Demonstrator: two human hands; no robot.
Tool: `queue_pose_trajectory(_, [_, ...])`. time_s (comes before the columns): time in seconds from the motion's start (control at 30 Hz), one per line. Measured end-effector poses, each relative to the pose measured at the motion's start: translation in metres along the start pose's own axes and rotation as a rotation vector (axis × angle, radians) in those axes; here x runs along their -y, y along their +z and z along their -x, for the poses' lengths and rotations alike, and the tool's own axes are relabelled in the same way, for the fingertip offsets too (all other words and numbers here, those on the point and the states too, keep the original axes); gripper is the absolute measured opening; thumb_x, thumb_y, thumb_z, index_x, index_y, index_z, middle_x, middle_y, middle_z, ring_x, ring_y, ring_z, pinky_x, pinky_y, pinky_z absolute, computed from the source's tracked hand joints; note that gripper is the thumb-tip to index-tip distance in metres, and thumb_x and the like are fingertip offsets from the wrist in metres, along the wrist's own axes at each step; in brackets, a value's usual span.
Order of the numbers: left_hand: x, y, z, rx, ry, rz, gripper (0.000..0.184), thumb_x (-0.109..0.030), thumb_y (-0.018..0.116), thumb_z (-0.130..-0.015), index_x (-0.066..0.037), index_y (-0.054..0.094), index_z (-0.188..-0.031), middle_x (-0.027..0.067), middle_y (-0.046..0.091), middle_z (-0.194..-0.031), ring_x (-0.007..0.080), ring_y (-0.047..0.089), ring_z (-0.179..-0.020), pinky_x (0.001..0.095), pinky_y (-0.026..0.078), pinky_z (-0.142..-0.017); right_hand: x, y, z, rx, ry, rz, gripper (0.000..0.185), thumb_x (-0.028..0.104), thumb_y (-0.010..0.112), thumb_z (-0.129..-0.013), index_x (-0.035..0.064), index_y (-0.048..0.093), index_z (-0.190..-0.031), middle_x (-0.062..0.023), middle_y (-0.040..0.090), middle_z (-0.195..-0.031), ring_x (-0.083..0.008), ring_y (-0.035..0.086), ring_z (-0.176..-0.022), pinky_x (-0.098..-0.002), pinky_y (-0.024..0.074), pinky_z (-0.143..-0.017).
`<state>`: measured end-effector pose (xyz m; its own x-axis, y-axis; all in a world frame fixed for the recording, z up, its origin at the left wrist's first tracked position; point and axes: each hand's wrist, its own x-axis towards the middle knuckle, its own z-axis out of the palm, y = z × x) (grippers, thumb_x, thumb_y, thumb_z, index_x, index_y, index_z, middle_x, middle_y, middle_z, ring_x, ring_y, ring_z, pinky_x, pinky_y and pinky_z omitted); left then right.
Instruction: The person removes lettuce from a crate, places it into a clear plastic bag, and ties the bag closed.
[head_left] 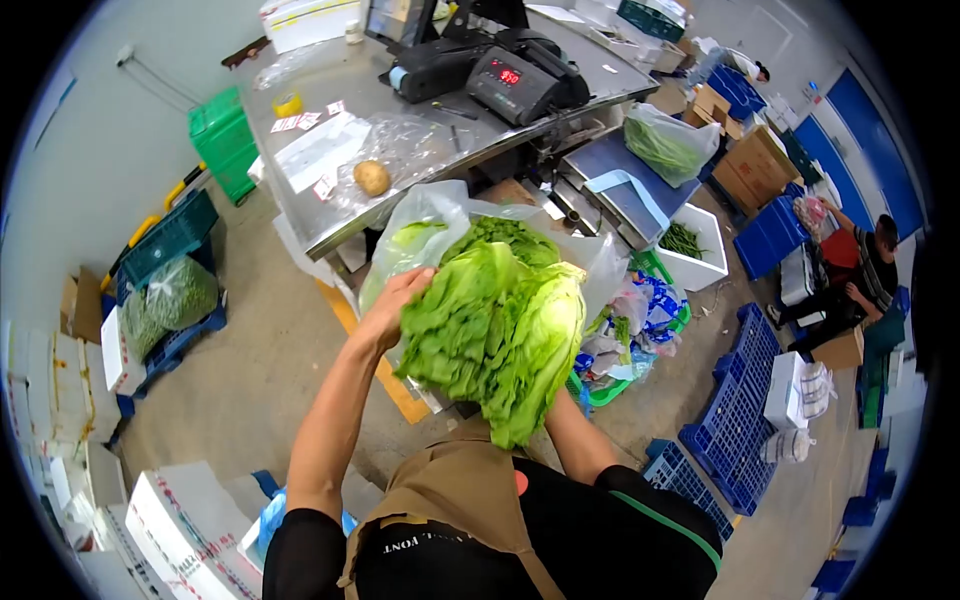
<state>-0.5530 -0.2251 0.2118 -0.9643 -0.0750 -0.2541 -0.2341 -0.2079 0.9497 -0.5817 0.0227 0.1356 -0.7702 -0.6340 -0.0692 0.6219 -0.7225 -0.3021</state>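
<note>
Lettuce (490, 330) is what's being handled here: a big leafy bunch held up in front of the body, just off the counter's near edge, right at the mouth of an open bag (430, 212). Biggest stuff first, then. The counter (500, 150) is flat, shiny metal with square corners. Off to the right there's a blue pallet (735, 400), stiff open plastic grid. Beside the counter, a scale (603, 193) has a flat plate with a full bag of greens (662, 148) on it. Near that sit a foam box (712, 272) of skinny green beans (682, 240) and a green basket (606, 394) heaped with crinkly plastic.

The lettuce itself is ruffled and floppy, dark at the frills, pale and ribbed on the right. The bag is thin, cloudy film, with more leaves behind the bunch. As for the hands, the left (393, 308) has its fingers curled on the leaf edge, partly closed; the right is hidden under the leaves, so can't tell its grip. Smallest bits: a smooth roundish potato (371, 178) and a yellow tape roll (288, 105).
</note>
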Motion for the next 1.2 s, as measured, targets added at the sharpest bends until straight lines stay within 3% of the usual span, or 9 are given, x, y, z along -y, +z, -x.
queue_pose_trajectory(0.07, [-0.018, 0.026, -0.033, 0.000, -0.224, 0.190, 0.054, -0.044, 0.051, -0.095, 0.001, 0.055, -0.124, 0.0115, 0.060, -0.115, 0.0181, 0.056, -0.104, 0.0295, 0.045, -0.089, 0.011, -0.010, -0.009, -0.030, -0.085, -0.003, 0.068, 0.051, 0.067, -0.078, 0.0124, 0.049, -0.131, -0.0096, 0.056, -0.128, -0.0274, 0.055, -0.115, -0.0456, 0.0452, -0.099])
queue_pose_trajectory(0.17, [-0.039, 0.046, -0.082, 0.068, -0.196, 0.033, 0.059, -0.048, 0.061, -0.088, -0.004, 0.054, -0.127, 0.0136, 0.057, -0.123, 0.0204, 0.058, -0.105, 0.0295, 0.048, -0.089, 0.019, -0.032, -0.029, -0.143, -0.150, -0.009, 0.077, 0.055, 0.069, -0.074, 0.0135, 0.046, -0.134, -0.0087, 0.053, -0.131, -0.0279, 0.052, -0.118, -0.0460, 0.0431, -0.101])
queue_pose_trajectory(0.4, [-0.063, 0.066, -0.211, 0.581, 0.106, -0.704, 0.067, -0.018, 0.076, -0.066, -0.003, 0.052, -0.126, 0.0148, 0.058, -0.123, 0.0258, 0.056, -0.110, 0.0356, 0.043, -0.098, 0.028, -0.041, -0.071, -0.462, -0.102, 0.139, 0.077, 0.061, 0.062, -0.080, 0.0127, 0.042, -0.137, -0.0085, 0.047, -0.138, -0.0285, 0.045, -0.124, -0.0478, 0.0350, -0.106])
queue_pose_trajectory(0.53, [0.045, 0.073, -0.274, 0.842, 0.367, -1.239, 0.071, -0.018, 0.074, -0.063, -0.008, 0.051, -0.129, 0.0148, 0.050, -0.132, 0.0333, 0.046, -0.123, 0.0386, 0.037, -0.105, 0.018, -0.046, -0.070, -0.670, 0.051, 0.122, 0.061, 0.046, 0.062, -0.087, 0.0130, 0.044, -0.135, -0.0064, 0.048, -0.136, -0.0256, 0.046, -0.124, -0.0465, 0.0354, -0.104])
queue_pose_trajectory(0.63, [0.052, 0.090, -0.248, 0.691, 0.403, -1.276, 0.073, -0.014, 0.071, -0.065, -0.006, 0.046, -0.133, 0.0166, 0.048, -0.135, 0.0327, 0.042, -0.128, 0.0393, 0.034, -0.108, 0.015, -0.062, -0.066, -0.721, 0.127, 0.049, 0.050, 0.038, 0.061, -0.090, 0.0135, 0.048, -0.131, -0.0048, 0.051, -0.134, -0.0242, 0.048, -0.121, -0.0481, 0.0363, -0.101])
queue_pose_trajectory(0.77, [0.059, 0.078, -0.254, 0.797, 0.371, -1.145, 0.072, -0.003, 0.064, -0.066, -0.011, 0.044, -0.135, 0.0112, 0.042, -0.142, 0.0288, 0.034, -0.134, 0.0528, 0.029, -0.107, 0.019, -0.033, -0.066, -0.738, 0.140, 0.078, 0.050, 0.037, 0.060, -0.091, 0.0112, 0.046, -0.132, -0.0065, 0.052, -0.131, -0.0247, 0.050, -0.119, -0.0451, 0.0391, -0.102])
queue_pose_trajectory(1.03, [0.049, 0.070, -0.222, 0.694, 0.405, -1.407, 0.078, -0.004, 0.063, -0.068, -0.016, 0.037, -0.140, 0.0103, 0.039, -0.145, 0.0276, 0.027, -0.139, 0.0544, 0.021, -0.111, 0.054, -0.051, -0.067, -0.560, 0.343, 0.198, 0.048, 0.034, 0.061, -0.091, 0.0062, 0.049, -0.128, -0.0099, 0.054, -0.129, -0.0267, 0.054, -0.115, -0.0464, 0.0435, -0.097])
queue_pose_trajectory(1.13, [0.038, 0.063, -0.205, 0.630, 0.399, -1.341, 0.077, -0.018, 0.070, -0.073, -0.020, 0.035, -0.141, 0.0096, 0.038, -0.145, 0.0296, 0.026, -0.139, 0.0611, 0.019, -0.109, 0.068, -0.027, -0.032, -0.541, 0.472, 0.926, 0.055, 0.031, 0.066, -0.087, 0.0030, 0.046, -0.129, -0.0158, 0.055, -0.126, -0.0303, 0.055, -0.112, -0.0466, 0.0445, -0.093])
queue_pose_trajectory(1.2, [0.024, 0.051, -0.184, 0.509, 0.362, -1.239, 0.076, -0.027, 0.072, -0.076, -0.021, 0.035, -0.142, 0.0099, 0.038, -0.145, 0.0311, 0.025, -0.139, 0.0631, 0.020, -0.108, 0.073, -0.026, -0.016, -0.271, 0.344, 1.636, 0.062, 0.028, 0.070, -0.081, -0.0005, 0.044, -0.130, -0.0203, 0.049, -0.130, -0.0342, 0.050, -0.116, -0.0470, 0.0429, -0.093])
